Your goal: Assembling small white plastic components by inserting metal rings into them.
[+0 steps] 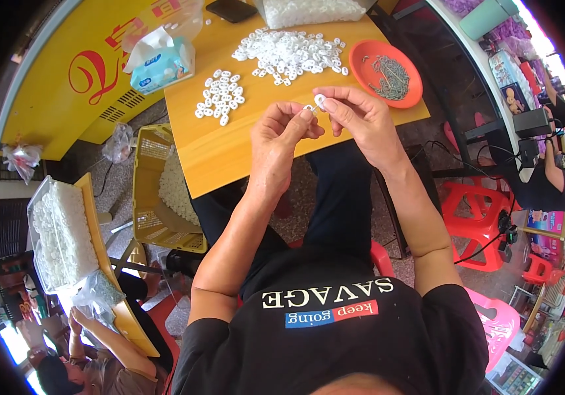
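Over the near edge of the wooden table, my left hand [278, 137] and my right hand [364, 123] meet, both closed in a pinch. Between my right thumb and index finger is a small white plastic piece [320, 101] with a rounded end. A bit of white also shows at my left fingertips; whether it is the same piece or a second one, I cannot tell. Past my hands lies a large heap of white oval pieces [285, 52] with holes. A smaller group of like pieces [220, 95] is to the left. On the right, an orange dish [417, 82] holds thin metal pins [391, 79].
Along the table's [197, 155] far side are a tissue pack [164, 62], a dark phone [231, 9] and a clear bag of white pieces [312, 12]. A yellow crate [152, 224] stands on the floor at left. Red stools [476, 217] are at right; another person [108, 365] sits lower left.
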`<action>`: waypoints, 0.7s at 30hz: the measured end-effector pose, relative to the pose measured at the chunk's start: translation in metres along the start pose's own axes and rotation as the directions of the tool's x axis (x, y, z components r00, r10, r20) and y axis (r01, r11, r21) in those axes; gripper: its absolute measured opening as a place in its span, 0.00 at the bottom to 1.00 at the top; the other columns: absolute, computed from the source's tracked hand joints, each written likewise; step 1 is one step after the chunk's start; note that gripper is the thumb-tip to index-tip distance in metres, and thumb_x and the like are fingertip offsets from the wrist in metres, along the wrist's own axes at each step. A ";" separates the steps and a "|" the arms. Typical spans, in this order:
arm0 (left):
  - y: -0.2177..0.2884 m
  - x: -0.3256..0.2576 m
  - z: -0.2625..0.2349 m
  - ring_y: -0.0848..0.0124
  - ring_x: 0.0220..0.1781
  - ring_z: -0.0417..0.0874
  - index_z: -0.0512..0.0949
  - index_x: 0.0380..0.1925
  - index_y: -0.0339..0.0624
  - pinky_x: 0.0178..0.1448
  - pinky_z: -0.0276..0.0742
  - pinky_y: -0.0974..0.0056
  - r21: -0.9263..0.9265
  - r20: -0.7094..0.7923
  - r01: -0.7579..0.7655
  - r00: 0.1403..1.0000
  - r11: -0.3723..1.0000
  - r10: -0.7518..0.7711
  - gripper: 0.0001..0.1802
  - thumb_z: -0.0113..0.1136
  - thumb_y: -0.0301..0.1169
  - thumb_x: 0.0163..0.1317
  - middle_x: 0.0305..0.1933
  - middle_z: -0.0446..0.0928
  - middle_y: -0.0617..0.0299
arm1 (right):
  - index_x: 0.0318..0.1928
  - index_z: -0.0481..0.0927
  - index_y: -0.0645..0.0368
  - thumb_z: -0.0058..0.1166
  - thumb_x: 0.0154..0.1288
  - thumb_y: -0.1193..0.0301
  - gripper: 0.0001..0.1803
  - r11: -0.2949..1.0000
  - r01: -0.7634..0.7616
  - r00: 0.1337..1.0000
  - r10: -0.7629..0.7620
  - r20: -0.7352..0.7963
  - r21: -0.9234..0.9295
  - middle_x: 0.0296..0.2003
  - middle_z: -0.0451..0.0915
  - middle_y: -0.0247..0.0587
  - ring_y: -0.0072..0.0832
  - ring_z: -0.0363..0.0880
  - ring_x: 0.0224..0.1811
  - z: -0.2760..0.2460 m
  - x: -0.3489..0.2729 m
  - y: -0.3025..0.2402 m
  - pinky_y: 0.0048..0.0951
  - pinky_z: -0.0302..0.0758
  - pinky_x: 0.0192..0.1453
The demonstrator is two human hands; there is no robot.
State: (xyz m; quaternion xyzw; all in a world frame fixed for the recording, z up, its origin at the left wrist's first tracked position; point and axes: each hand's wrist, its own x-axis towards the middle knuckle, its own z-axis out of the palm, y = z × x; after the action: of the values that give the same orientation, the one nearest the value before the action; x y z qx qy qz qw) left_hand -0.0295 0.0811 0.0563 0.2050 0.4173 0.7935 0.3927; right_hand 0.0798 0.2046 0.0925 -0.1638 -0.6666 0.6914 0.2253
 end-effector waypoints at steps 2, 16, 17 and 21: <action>0.001 -0.001 0.000 0.71 0.35 0.82 0.74 0.39 0.32 0.43 0.77 0.68 0.045 0.014 0.012 1.000 0.999 -0.013 0.08 0.59 0.27 0.67 0.33 0.79 0.58 | 0.51 0.81 0.65 0.55 0.70 0.71 0.13 0.965 0.089 0.995 -0.095 -0.012 -0.247 0.34 0.80 0.31 0.14 0.75 0.30 0.001 -0.002 -0.001 0.17 0.73 0.33; -0.009 -0.001 0.002 0.72 0.35 0.83 0.78 0.39 0.32 0.45 0.77 0.67 0.087 -0.065 -0.031 0.997 0.996 0.037 0.09 0.63 0.28 0.65 0.35 0.82 0.57 | 0.50 0.80 0.67 0.55 0.70 0.72 0.13 0.997 0.056 0.987 -0.063 -0.150 -0.046 0.36 0.81 0.32 0.15 0.74 0.32 0.019 -0.003 0.027 0.19 0.73 0.37; -0.010 0.000 0.000 0.72 0.36 0.82 0.78 0.39 0.33 0.46 0.77 0.67 0.091 -0.049 -0.046 0.997 0.995 0.051 0.09 0.63 0.28 0.65 0.36 0.81 0.58 | 0.50 0.80 0.66 0.55 0.70 0.72 0.13 0.999 0.000 0.991 0.004 -0.132 0.035 0.36 0.81 0.32 0.14 0.73 0.32 0.017 -0.002 0.028 0.19 0.73 0.38; -0.007 -0.003 -0.003 0.73 0.40 0.82 0.78 0.39 0.32 0.47 0.76 0.69 0.159 -0.032 -0.065 0.997 0.985 0.071 0.07 0.63 0.25 0.65 0.35 0.81 0.61 | 0.49 0.82 0.64 0.57 0.69 0.73 0.12 0.940 -0.088 0.994 0.104 -0.032 0.330 0.33 0.80 0.31 0.15 0.74 0.30 0.007 -0.003 0.027 0.17 0.72 0.36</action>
State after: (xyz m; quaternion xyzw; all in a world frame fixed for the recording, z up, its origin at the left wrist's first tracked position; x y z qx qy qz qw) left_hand -0.0265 0.0795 0.0489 0.2347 0.4789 0.7745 0.3403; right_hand 0.0755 0.1967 0.0655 -0.1730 -0.5277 0.7988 0.2315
